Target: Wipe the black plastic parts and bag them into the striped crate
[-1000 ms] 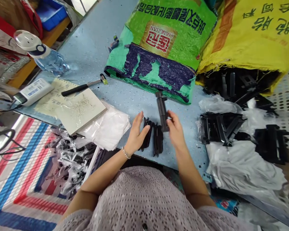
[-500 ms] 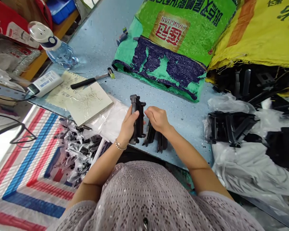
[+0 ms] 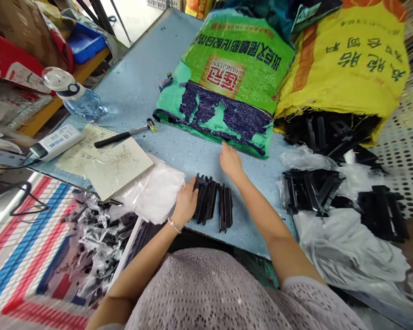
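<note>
My left hand (image 3: 186, 202) is low over the table's front edge, thumb and fingers closed on the left side of a black plastic bracket-like part (image 3: 200, 198). This part stands close beside another like it. A little to the right, a second pair of black parts (image 3: 225, 208) lies on the blue table (image 3: 251, 211). My right hand (image 3: 231, 161) is farther forward, at the near edge of the green sack (image 3: 241, 68). Its fingers are drawn together and point away from me; whatever they pinch, if anything, is hidden. White plastic bags (image 3: 158, 190) lie left of my left hand.
A small hammer (image 3: 124, 136) rests on a pad (image 3: 120, 167) at the left, near a water bottle (image 3: 77, 94). Bagged black parts (image 3: 311, 190) and a yellow sack (image 3: 344, 68) are at the right. A striped bag (image 3: 24, 256) with wrapped parts stands below left.
The black part that my left hand held up is now down beside the others on the table. My right hand has moved forward from it to the sack's edge. The view has shifted.
</note>
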Demonstrator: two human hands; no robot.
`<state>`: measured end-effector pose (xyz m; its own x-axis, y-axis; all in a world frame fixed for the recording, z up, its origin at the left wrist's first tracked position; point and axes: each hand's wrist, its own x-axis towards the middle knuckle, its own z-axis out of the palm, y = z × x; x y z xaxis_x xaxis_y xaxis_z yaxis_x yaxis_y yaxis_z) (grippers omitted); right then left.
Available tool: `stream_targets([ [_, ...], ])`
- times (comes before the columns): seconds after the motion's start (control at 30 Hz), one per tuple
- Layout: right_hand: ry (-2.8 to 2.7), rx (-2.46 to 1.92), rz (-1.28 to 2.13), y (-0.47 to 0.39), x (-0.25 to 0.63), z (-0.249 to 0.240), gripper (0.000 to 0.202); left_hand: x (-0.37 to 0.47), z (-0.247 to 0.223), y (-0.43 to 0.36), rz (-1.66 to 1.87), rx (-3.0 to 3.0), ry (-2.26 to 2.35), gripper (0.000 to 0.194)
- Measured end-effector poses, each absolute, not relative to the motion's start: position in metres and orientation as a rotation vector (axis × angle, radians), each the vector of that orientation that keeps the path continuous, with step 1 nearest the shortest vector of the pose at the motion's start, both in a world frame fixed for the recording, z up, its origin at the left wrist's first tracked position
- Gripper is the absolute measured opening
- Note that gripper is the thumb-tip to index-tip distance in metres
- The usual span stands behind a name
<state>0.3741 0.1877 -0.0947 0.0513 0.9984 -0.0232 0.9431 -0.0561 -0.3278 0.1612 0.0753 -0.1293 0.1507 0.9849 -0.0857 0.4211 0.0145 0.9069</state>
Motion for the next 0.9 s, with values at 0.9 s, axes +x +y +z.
stream_targets([
  [0.9, -2.242, -0.871, 0.769, 0.08, 0.327, -0.033, 0.035, 0.16, -0.06, 0.11, 1.019, 0.652, 1.029, 0.045],
])
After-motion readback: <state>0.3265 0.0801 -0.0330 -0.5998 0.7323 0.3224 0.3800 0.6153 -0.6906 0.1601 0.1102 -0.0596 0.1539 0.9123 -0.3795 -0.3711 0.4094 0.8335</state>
